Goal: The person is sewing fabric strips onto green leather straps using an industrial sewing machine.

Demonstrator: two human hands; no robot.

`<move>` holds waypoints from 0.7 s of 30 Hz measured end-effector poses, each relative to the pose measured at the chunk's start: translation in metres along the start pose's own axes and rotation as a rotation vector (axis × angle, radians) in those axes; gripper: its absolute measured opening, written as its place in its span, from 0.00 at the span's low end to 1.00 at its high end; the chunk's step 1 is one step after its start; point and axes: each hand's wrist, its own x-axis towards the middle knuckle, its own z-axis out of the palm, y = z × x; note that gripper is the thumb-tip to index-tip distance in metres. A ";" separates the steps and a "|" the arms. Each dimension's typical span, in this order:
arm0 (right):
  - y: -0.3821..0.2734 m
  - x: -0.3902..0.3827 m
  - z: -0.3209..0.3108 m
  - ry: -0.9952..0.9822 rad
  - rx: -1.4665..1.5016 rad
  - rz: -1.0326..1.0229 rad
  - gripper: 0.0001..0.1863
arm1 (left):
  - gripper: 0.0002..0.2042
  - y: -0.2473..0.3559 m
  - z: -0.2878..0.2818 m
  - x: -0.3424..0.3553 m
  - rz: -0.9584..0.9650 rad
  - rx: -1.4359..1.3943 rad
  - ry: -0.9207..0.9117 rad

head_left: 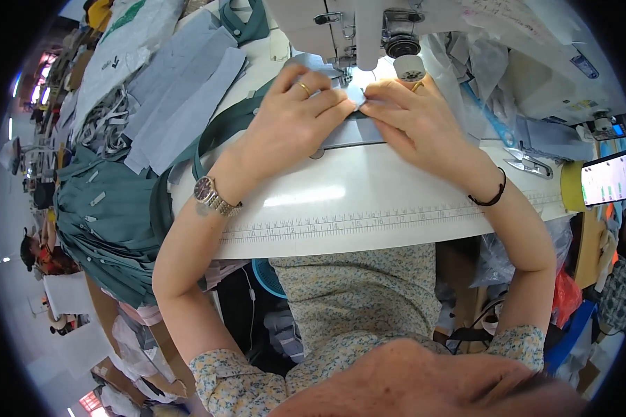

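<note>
My left hand (292, 121) and my right hand (419, 118) meet under the head of a white sewing machine (368, 21), close to its needle area. Between their fingertips is a small pale blue-white piece (355, 95), pinched from both sides; its exact kind is too small to tell. A dark green fabric strip (219, 135) runs in from the left and passes behind my left hand and wrist. It leads to a green garment (104, 215) hanging over the table's left edge. My fingers partly cover the needle and presser foot.
Grey fabric pieces (181, 97) and a white plastic bag (129, 52) lie at the left. Thread snips (528, 163), a yellow roll (572, 186) and a lit phone (606, 179) are at the right. A printed ruler scale (355, 226) runs along the white table's front edge.
</note>
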 end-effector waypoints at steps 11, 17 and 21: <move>-0.002 -0.001 0.000 -0.002 -0.015 0.023 0.07 | 0.08 -0.001 0.006 -0.002 -0.095 -0.226 -0.017; -0.003 -0.001 -0.002 0.008 -0.057 -0.002 0.08 | 0.08 -0.001 0.005 0.003 -0.080 -0.213 -0.055; -0.002 -0.003 0.000 -0.050 -0.033 0.016 0.10 | 0.08 0.001 0.000 0.003 -0.052 -0.158 -0.109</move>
